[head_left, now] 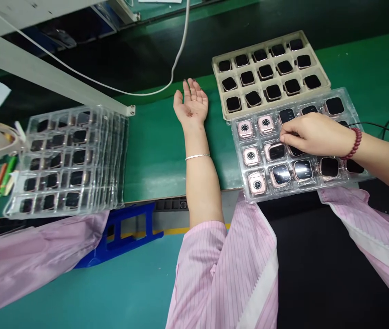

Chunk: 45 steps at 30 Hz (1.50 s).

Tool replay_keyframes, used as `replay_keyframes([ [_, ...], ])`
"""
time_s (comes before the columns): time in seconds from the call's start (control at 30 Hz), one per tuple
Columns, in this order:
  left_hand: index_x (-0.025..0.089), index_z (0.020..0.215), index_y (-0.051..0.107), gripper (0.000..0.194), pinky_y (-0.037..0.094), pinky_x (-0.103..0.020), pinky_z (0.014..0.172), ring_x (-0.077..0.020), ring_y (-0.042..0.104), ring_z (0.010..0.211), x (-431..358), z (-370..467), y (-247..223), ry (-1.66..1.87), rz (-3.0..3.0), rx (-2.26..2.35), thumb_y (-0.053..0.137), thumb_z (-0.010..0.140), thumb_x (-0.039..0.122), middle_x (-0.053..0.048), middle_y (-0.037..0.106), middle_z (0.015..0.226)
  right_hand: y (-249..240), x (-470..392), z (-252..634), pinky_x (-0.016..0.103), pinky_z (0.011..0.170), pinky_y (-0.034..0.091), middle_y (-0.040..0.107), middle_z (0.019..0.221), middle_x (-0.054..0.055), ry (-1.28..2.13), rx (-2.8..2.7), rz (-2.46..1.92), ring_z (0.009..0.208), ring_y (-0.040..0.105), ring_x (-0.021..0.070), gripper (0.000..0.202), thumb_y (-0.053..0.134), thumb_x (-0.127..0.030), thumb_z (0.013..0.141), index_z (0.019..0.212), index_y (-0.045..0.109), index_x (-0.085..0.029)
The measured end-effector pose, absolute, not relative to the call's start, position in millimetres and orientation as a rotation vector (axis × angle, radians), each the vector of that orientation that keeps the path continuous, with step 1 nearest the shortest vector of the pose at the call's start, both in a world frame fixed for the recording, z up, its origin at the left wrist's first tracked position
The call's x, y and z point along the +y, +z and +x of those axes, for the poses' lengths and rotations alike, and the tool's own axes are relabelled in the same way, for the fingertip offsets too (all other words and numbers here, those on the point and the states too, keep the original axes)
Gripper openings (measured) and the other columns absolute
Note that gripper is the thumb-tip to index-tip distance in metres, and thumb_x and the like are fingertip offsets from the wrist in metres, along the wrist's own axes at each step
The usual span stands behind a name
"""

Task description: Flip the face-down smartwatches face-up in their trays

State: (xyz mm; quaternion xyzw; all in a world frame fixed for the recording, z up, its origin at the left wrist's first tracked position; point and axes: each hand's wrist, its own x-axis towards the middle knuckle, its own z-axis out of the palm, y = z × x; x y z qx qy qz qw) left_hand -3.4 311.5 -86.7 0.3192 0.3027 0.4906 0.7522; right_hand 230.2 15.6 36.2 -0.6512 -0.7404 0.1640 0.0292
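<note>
My left hand (191, 103) lies palm up over the green bench, its fingers stretched out. Small reddish-brown specks show on the palm; I cannot tell what they are. My right hand (312, 132) reaches over a clear plastic tray (245, 195), thumb and fingers pinched at a smartwatch that they mostly cover. Beside the fingertips sits a tilted smartwatch (276, 151). In the tray's left part, several pink watch cases (257, 183) lie with their round sensor backs up. Other watches there show dark screens, such as the smartwatch (329, 167) at the lower right.
A cream tray (217, 87) of dark-faced watches stands behind, touching the clear one. On the left rises a stack of clear trays (112, 160) with watches. A white cable (179, 55) hangs across the back. A blue plastic frame (129, 228) and another person's pink sleeve (36, 256) are lower left.
</note>
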Motion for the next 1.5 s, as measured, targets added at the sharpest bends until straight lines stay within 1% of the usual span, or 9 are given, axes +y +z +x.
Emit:
replay_keyframes([
  [0.13, 0.029, 0.11, 0.065, 0.039, 0.049, -0.032, 0.108, -0.0156, 0.053, 0.138, 312.8, -4.5, -87.0, 1.049, 0.754, 0.651, 0.031, 0.1, 0.046, -0.007, 0.071, 0.125, 43.2, 21.6, 231.7, 0.031, 0.062, 0.034, 0.069, 0.069, 0.003, 0.64, -2.271, -1.994, 0.066, 0.061, 0.0197, 0.032, 0.051, -0.04, 0.096, 0.082, 0.072, -0.02],
  [0.4, 0.026, 0.111, 0.063, 0.041, 0.05, -0.029, 0.108, -0.0142, 0.049, 0.141, 307.1, -0.7, -81.0, 1.102, 0.617, 0.676, 0.024, 0.102, 0.037, -0.006, 0.066, 0.134, 39.8, 28.7, 235.5, 0.033, 0.062, 0.038, 0.067, 0.065, 0.001, 0.78, -2.316, -1.841, 0.063, 0.061, 0.0192, 0.031, 0.055, -0.041, 0.095, 0.075, 0.07, -0.022],
  [0.63, 0.026, 0.105, 0.066, 0.041, 0.052, -0.027, 0.104, -0.0149, 0.051, 0.14, 300.4, 1.6, -75.5, 1.112, 0.636, 0.713, 0.026, 0.101, 0.035, -0.007, 0.068, 0.129, 28.4, 44.2, 229.1, 0.038, 0.073, 0.043, 0.072, 0.098, 0.01, 0.324, -2.249, -1.898, 0.088, 0.065, 0.0255, 0.022, 0.051, -0.023, 0.095, 0.093, 0.072, -0.017],
  [0.77, 0.025, 0.092, 0.064, 0.042, 0.052, -0.026, 0.101, -0.0141, 0.05, 0.14, 300.1, 2.1, -75.6, 1.119, 0.626, 0.715, 0.025, 0.101, 0.035, -0.007, 0.068, 0.129, 30.3, 59.6, 233.4, 0.039, 0.076, 0.044, 0.071, 0.095, 0.01, 0.361, -2.291, -1.867, 0.089, 0.065, 0.0259, 0.022, 0.051, -0.02, 0.094, 0.087, 0.072, -0.016],
  [1.07, 0.024, 0.088, 0.064, 0.041, 0.053, -0.027, 0.099, -0.0133, 0.054, 0.136, 299.9, 2.6, -76.6, 1.122, 0.594, 0.687, 0.026, 0.1, 0.035, -0.008, 0.071, 0.121, 32.5, 88.2, 253.4, 0.035, 0.064, 0.042, 0.071, 0.071, 0.006, 0.584, -2.238, -1.929, 0.07, 0.063, 0.0222, 0.031, 0.055, -0.031, 0.095, 0.071, 0.07, -0.019],
  [1.23, 0.024, 0.088, 0.064, 0.04, 0.054, -0.028, 0.097, -0.0139, 0.056, 0.134, 298.9, 3.6, -76.3, 1.125, 0.578, 0.688, 0.028, 0.1, 0.034, -0.009, 0.072, 0.119, 30.3, 93.9, 261.9, 0.033, 0.059, 0.042, 0.071, 0.067, 0.006, 0.819, -2.186, -1.885, 0.055, 0.059, 0.0175, 0.047, 0.053, -0.051, 0.097, 0.066, 0.07, -0.019],
  [1.33, 0.024, 0.089, 0.064, 0.04, 0.054, -0.028, 0.097, -0.0138, 0.058, 0.132, 300.4, 3.4, -77.9, 1.127, 0.601, 0.676, 0.028, 0.099, 0.034, -0.009, 0.072, 0.117, 30.0, 95.2, 265.6, 0.035, 0.059, 0.043, 0.071, 0.068, 0.006, 0.929, -2.156, -1.904, 0.053, 0.058, 0.0174, 0.047, 0.056, -0.057, 0.094, 0.071, 0.072, -0.019],
  [1.4, 0.024, 0.089, 0.064, 0.04, 0.054, -0.028, 0.097, -0.0139, 0.058, 0.132, 300.5, 3.3, -77.9, 1.123, 0.606, 0.683, 0.027, 0.099, 0.034, -0.009, 0.072, 0.117, 32.0, 94.4, 263.5, 0.035, 0.062, 0.045, 0.071, 0.07, 0.006, 0.917, -2.145, -1.946, 0.059, 0.061, 0.0193, 0.038, 0.061, -0.051, 0.092, 0.073, 0.073, -0.02],
  [1.5, 0.024, 0.088, 0.065, 0.04, 0.055, -0.027, 0.095, -0.0134, 0.059, 0.131, 298.5, 3.8, -75.5, 1.108, 0.557, 0.68, 0.027, 0.1, 0.034, -0.008, 0.072, 0.117, 37.9, 89.6, 250.6, 0.036, 0.066, 0.044, 0.072, 0.076, 0.006, 0.645, -2.16, -2.003, 0.073, 0.065, 0.0229, 0.019, 0.064, -0.031, 0.089, 0.078, 0.073, -0.02],
])
